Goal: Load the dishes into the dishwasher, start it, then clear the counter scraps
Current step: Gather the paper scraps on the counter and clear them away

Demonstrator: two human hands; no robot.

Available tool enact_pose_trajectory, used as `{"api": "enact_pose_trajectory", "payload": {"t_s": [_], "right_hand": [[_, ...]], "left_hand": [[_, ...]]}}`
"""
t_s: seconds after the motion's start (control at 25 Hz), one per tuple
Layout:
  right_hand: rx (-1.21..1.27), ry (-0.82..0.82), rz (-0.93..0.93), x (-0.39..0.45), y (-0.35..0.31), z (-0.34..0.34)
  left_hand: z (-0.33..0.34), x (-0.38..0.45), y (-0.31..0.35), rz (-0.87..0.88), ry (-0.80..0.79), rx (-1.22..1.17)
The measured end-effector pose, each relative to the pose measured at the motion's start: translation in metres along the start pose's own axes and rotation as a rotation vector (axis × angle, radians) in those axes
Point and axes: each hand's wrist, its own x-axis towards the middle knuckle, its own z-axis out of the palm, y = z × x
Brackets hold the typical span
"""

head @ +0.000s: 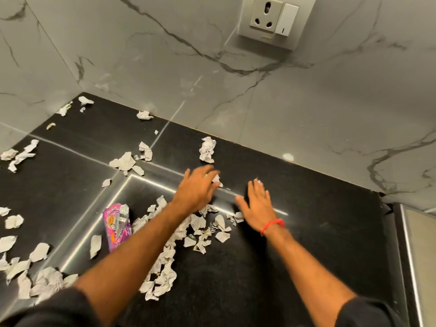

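Several torn and crumpled white paper scraps lie scattered on the black counter (295, 244). A dense pile of scraps (203, 226) sits between my forearms. My left hand (197, 188) lies flat on the counter with straight fingers, its fingertips touching a small scrap (216, 179). My right hand (257, 204), with a red thread at the wrist, is spread flat beside the pile. A crumpled paper ball (207, 149) lies just beyond my left hand. A pink and purple wrapper (117, 226) lies left of my left forearm.
A grey marble wall backs the counter and carries a socket with a switch (274, 18). More scraps (28, 277) crowd the counter's left side and far corner. A metal-edged drop (411, 256) borders the counter on the right.
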Motion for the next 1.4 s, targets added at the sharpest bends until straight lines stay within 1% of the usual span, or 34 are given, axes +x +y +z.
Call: {"api": "enact_pose_trajectory", "payload": {"t_s": [0.08, 0.16, 0.24, 0.28, 0.36, 0.44, 0.52, 0.64, 0.76, 0.84, 0.92, 1.0, 1.08, 1.12, 1.2, 1.24, 1.28, 1.32, 1.4], "right_hand": [[0.012, -0.041, -0.065, -0.034, -0.014, 0.02], [0.045, -0.082, -0.085, -0.05, -0.02, 0.029], [0.163, -0.066, -0.076, -0.055, -0.02, 0.022], [0.235, -0.035, -0.073, -0.055, -0.019, 0.017], [0.313, 0.023, -0.068, -0.056, -0.015, 0.01], [0.303, 0.018, -0.08, -0.058, -0.014, 0.013], [0.199, -0.03, -0.084, -0.058, -0.017, 0.023], [-0.018, -0.077, -0.078, -0.065, -0.033, 0.043], [-0.047, -0.086, -0.092, -0.081, -0.053, 0.066], [-0.033, -0.106, -0.167, -0.093, -0.067, 0.078], [-0.019, -0.164, -0.277, -0.103, -0.08, 0.083], [0.07, -0.161, -0.354, -0.11, -0.088, 0.082], [0.191, -0.082, -0.359, -0.114, -0.088, 0.074], [0.196, -0.024, -0.363, -0.119, -0.086, 0.071], [0.108, 0.112, -0.418, -0.136, -0.083, 0.069], [0.088, 0.167, -0.495, -0.147, -0.083, 0.071], [0.098, 0.185, -0.594, -0.158, -0.085, 0.075], [0.11, 0.163, -0.689, -0.17, -0.087, 0.083], [0.054, 0.05, -0.844, -0.19, -0.095, 0.1]], "left_hand": [[-0.013, 0.048, -0.006, -0.04, -0.008, 0.06], [-0.016, 0.079, -0.008, -0.078, -0.115, 0.129], [-0.006, 0.083, -0.005, -0.099, -0.217, 0.192], [0.001, 0.075, -0.003, -0.109, -0.228, 0.214], [0.01, 0.048, 0.003, -0.107, -0.206, 0.214], [0.012, 0.011, 0.003, -0.079, -0.197, 0.195], [0.016, -0.034, -0.006, -0.065, -0.175, 0.216], [0.023, -0.103, -0.02, -0.074, -0.148, 0.268], [0.026, -0.153, -0.031, -0.119, -0.114, 0.305], [0.027, -0.18, -0.038, -0.148, -0.078, 0.322], [0.027, -0.203, -0.045, -0.139, -0.044, 0.29], [0.022, -0.228, -0.05, -0.159, 0.028, 0.229], [0.02, -0.257, -0.051, -0.233, 0.144, 0.154], [0.022, -0.275, -0.048, -0.281, 0.208, 0.112], [0.031, -0.312, -0.038, -0.38, 0.326, 0.057], [0.037, -0.33, -0.032, -0.423, 0.369, 0.063], [0.043, -0.346, -0.027, -0.445, 0.396, 0.082], [0.05, -0.36, -0.023, -0.449, 0.401, 0.095], [0.061, -0.379, -0.019, -0.409, 0.36, 0.091]]}}
